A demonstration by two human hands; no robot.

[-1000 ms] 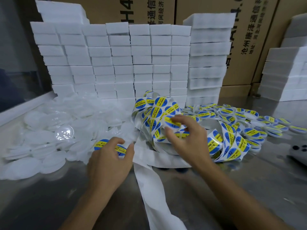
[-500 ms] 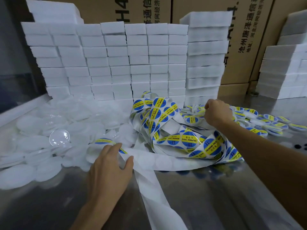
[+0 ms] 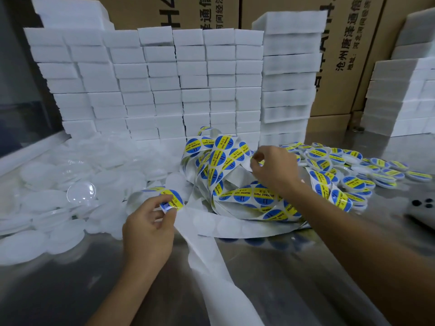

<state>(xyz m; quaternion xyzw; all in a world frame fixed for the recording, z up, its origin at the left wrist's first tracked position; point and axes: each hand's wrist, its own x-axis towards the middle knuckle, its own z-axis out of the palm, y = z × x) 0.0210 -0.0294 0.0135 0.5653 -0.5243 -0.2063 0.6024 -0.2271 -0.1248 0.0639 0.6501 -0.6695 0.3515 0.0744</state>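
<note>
A long white backing strip carrying round blue-and-yellow "soldering paste" stickers point(image 3: 244, 194) lies tangled in the middle of the metal table point(image 3: 306, 267). My left hand point(image 3: 148, 229) pinches a clear round lid bearing one sticker point(image 3: 173, 200) at the near edge of the clear-lid pile. My right hand point(image 3: 274, 171) is over the tangle, with thumb and forefinger pinching the strip at its upper part. The peeled, bare end of the strip point(image 3: 211, 262) trails toward me between my arms.
Unlabelled clear lids point(image 3: 56, 196) are heaped on the left. Labelled lids point(image 3: 348, 165) are spread on the right. Stacked white foam blocks point(image 3: 164, 85) wall the back, with cardboard boxes point(image 3: 339, 55) behind them. A dark object point(image 3: 421, 208) lies at the right edge.
My right hand reached to the labelled-lid pile on the right, then came back to the sticker strip. My left hand went from lying over the labelled lid to pinching it.
</note>
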